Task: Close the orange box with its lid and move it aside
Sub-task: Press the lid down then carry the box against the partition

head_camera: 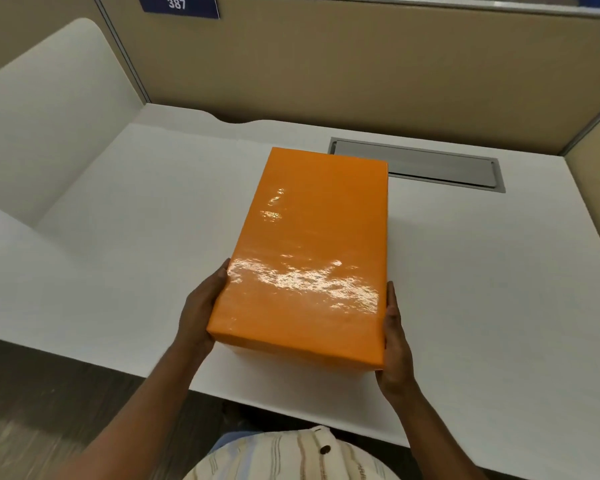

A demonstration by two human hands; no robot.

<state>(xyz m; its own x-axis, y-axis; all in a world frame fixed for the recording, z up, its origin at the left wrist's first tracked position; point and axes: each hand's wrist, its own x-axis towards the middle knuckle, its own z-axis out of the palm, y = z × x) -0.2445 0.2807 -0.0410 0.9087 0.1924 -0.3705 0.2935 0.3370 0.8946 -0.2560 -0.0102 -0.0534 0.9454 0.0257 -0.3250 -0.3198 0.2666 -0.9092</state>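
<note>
White matte desk (465, 271) in a tan-panelled cubicle, grey cable tray (430, 164) at back.
Glossy orange box (309, 254), lid on, mid-desk; left hand (201, 306) and right hand (395, 344) clamp its near sides.

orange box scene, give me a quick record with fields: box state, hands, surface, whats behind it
box state: orange box with lid on, glossy top
left hand: left hand pressed flat to the box's left side
right hand: right hand pressed to its right side, near corner
surface: white desk; whether the box rests on it or is lifted is unclear
behind box: grey cable tray cover, partly hidden by the box
background: tan partition with blue 387 label
</note>
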